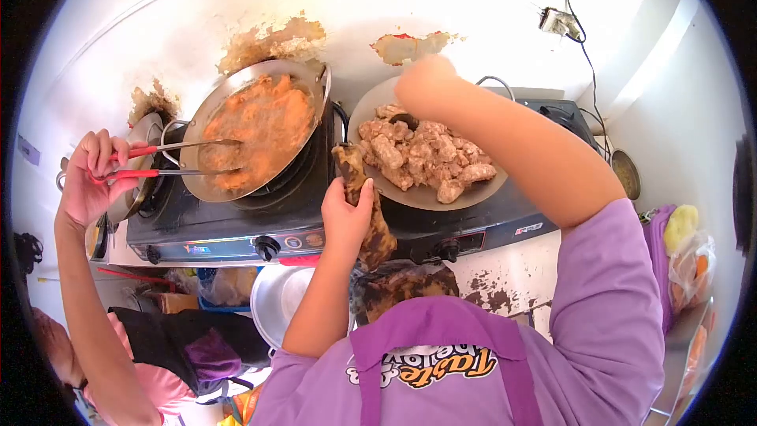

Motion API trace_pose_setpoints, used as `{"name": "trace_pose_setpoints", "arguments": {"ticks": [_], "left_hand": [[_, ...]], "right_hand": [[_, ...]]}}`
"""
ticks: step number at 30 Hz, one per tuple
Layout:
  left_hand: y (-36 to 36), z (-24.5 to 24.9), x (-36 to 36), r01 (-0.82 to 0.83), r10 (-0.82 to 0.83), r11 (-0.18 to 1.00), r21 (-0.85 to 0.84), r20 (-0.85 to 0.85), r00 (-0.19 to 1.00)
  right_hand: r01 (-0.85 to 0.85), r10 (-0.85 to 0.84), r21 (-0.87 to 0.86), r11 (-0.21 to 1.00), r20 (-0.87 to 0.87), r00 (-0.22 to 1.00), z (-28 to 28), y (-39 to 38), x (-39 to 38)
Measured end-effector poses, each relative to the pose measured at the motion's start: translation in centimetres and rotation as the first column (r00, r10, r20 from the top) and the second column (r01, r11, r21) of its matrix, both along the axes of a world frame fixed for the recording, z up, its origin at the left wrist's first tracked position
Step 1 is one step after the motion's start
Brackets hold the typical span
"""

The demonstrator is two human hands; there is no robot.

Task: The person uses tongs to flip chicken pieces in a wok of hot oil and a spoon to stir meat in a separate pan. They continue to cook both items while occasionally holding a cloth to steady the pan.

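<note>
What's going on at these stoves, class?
The person in purple grips a stained cloth with the left hand, at the edge of a pan of pale meat pieces. The right hand is over that pan; its grip is unclear, though a dark utensil shows among the pieces. Beside them, another person's hand holds red-handled tongs, tips in a second pan of frothing orange food.

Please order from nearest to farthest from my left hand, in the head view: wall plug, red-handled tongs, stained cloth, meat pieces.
1. Stained cloth: gripped in your left hand.
2. Meat pieces: right side, in the right pan.
3. Red-handled tongs: left side.
4. Wall plug: upper right.
</note>
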State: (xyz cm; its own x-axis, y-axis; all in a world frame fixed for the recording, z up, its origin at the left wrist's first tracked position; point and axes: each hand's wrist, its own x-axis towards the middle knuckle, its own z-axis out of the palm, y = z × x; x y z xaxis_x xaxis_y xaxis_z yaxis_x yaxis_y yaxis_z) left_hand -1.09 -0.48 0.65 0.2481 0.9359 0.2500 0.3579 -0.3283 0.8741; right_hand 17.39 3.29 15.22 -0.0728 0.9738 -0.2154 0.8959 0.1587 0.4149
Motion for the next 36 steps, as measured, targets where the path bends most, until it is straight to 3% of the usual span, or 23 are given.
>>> {"name": "trace_pose_setpoints", "arguments": {"ticks": [2,4,6,7,8,10,12,14,16,18,21,24,25,26,28,30,34,36], "left_hand": [[0.1,-1.7,0.2,-0.083,0.082,0.992,0.091,0.014,0.997],[0.0,-2.5,0.4,-0.166,0.163,0.970,0.177,0.030,0.986],[-0.2,-2.3,0.6,-0.219,0.187,0.971,0.097,0.260,0.947],[-1.2,-0.4,0.9,-0.204,0.208,0.977,-0.053,0.404,0.891],[-1.2,-0.4,0.9,-0.202,0.206,0.978,-0.052,0.402,0.892],[-1.0,-0.3,0.9,-0.238,0.234,0.969,-0.067,0.562,0.794],[-0.2,-1.4,0.5,-0.192,0.199,0.979,-0.069,0.532,0.823],[0.2,-1.5,0.5,0.036,0.119,0.965,-0.260,0.554,0.824],[0.8,-2.1,0.6,0.115,0.087,0.949,-0.294,0.594,0.800],[0.9,-1.1,0.6,0.332,0.126,0.845,-0.419,0.760,0.637],[1.2,-0.8,0.1,0.432,0.090,0.798,-0.420,0.792,0.603],[1.7,-1.6,-0.2,0.484,0.060,0.771,-0.415,0.803,0.593],[2.0,-1.8,-0.2,0.496,0.044,0.764,-0.413,0.800,0.598],[2.0,-1.6,-0.3,0.497,0.043,0.766,-0.409,0.803,0.594],[1.8,-1.4,-0.2,0.458,0.089,0.774,-0.437,0.791,0.606],[1.9,-1.5,-0.2,0.440,0.089,0.785,-0.437,0.781,0.618],[1.7,-1.3,-0.2,0.421,0.073,0.804,-0.420,0.772,0.631],[1.9,-1.5,-0.2,0.401,0.052,0.818,-0.412,0.747,0.662]], "right_hand": [[-0.144,0.134,0.159,0.977,0.072,0.988,2.4,-0.9,0.0],[-0.142,0.141,0.197,0.970,0.023,0.990,3.1,-1.0,-0.5],[-0.136,0.148,0.239,0.961,-0.030,0.989,3.3,-0.9,-1.3],[-0.192,0.211,0.284,0.939,-0.038,0.977,3.2,-1.1,-1.8],[-0.247,0.276,0.329,0.911,-0.043,0.960,3.0,-1.4,-2.4],[-0.300,0.331,0.325,0.897,-0.044,0.943,2.6,-1.8,-3.3],[-0.361,0.394,0.319,0.876,-0.045,0.918,1.6,-2.3,-4.7],[-0.431,0.434,0.124,0.894,0.000,0.901,-0.2,-2.8,-6.0],[-0.448,0.453,0.145,0.882,0.005,0.892,-4.2,-1.8,-6.3],[-0.467,0.473,0.162,0.869,0.002,0.881,-5.4,-1.5,-6.3],[-0.437,0.438,0.073,0.897,-0.003,0.899,-5.1,-0.8,-5.9],[-0.326,0.325,0.032,0.945,0.033,0.945,-4.8,-0.2,-5.0],[-0.210,0.213,0.063,0.976,-0.055,0.975,-3.9,-0.4,-4.1],[-0.091,0.102,0.084,0.992,-0.144,0.984,-2.9,-0.8,-3.5],[0.007,-0.006,0.004,1.000,-0.108,0.994,-1.2,-1.2,-1.9],[0.004,0.004,0.104,0.995,-0.073,0.997,-1.0,-1.6,0.3],[0.025,-0.008,0.113,0.993,-0.157,0.988,0.6,-3.7,3.3],[0.146,-0.139,0.029,0.989,-0.173,0.975,0.9,-4.2,4.2]]}}
